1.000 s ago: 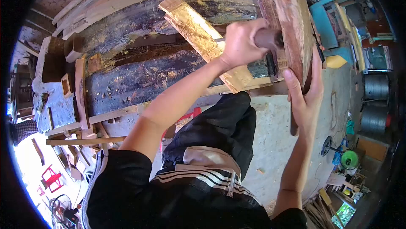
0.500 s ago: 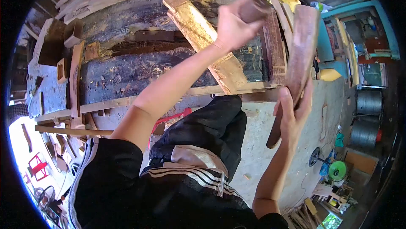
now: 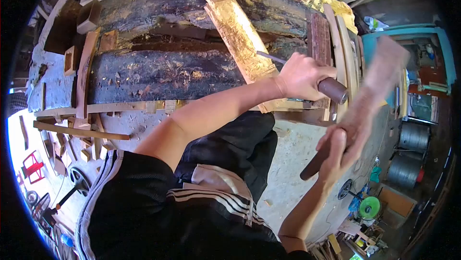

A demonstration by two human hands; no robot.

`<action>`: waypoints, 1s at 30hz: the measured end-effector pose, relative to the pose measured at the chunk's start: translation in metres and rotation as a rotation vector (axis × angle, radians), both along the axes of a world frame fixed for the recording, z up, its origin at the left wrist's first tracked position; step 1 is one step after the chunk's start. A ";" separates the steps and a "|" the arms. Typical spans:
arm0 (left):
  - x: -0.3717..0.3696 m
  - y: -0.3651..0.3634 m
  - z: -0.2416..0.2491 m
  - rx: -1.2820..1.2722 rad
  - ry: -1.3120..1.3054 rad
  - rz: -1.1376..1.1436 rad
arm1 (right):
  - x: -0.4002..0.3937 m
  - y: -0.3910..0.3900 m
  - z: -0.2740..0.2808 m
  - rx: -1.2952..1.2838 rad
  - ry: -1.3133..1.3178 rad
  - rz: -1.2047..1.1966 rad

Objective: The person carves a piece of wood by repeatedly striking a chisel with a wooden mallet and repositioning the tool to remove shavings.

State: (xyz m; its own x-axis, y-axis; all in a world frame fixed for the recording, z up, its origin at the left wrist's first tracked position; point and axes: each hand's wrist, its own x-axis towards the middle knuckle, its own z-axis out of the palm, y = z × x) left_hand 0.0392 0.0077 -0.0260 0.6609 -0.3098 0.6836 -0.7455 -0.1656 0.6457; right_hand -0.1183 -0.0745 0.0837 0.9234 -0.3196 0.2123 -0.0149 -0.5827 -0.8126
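Midway, I judge: my left hand [image 3: 300,75] grips a chisel [image 3: 312,80] with its blade on the far gilded plank [image 3: 237,32], my right hand [image 3: 338,152] grasps a blurred mallet [image 3: 357,111] just right of it, and chips litter the bench [image 3: 158,75], carving unfinished.

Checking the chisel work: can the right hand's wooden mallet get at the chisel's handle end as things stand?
Probably yes: the right hand holds the mallet raised beside the chisel handle, whose end sticks out bare past the left hand.
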 end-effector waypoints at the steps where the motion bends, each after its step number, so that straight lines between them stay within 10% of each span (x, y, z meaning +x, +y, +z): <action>1: -0.003 0.001 -0.003 0.005 0.013 -0.004 | -0.002 0.001 -0.002 0.050 -0.067 -0.033; 7: -0.003 -0.002 -0.005 -0.199 -0.055 0.045 | 0.003 -0.018 -0.012 -0.169 0.033 -0.004; 12: -0.008 0.009 -0.001 -0.195 -0.119 0.015 | -0.011 -0.013 -0.014 0.282 -0.050 -0.017; 30: 0.000 0.012 0.003 -0.221 -0.163 0.038 | -0.009 -0.012 -0.020 0.268 -0.068 -0.079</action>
State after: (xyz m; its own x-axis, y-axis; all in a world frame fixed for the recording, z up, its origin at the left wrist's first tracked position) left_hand 0.0387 0.0195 -0.0230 0.5446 -0.1183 0.8303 -0.8386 -0.0640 0.5410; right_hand -0.1274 -0.0864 0.0636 0.8801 -0.4430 0.1709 0.0080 -0.3461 -0.9382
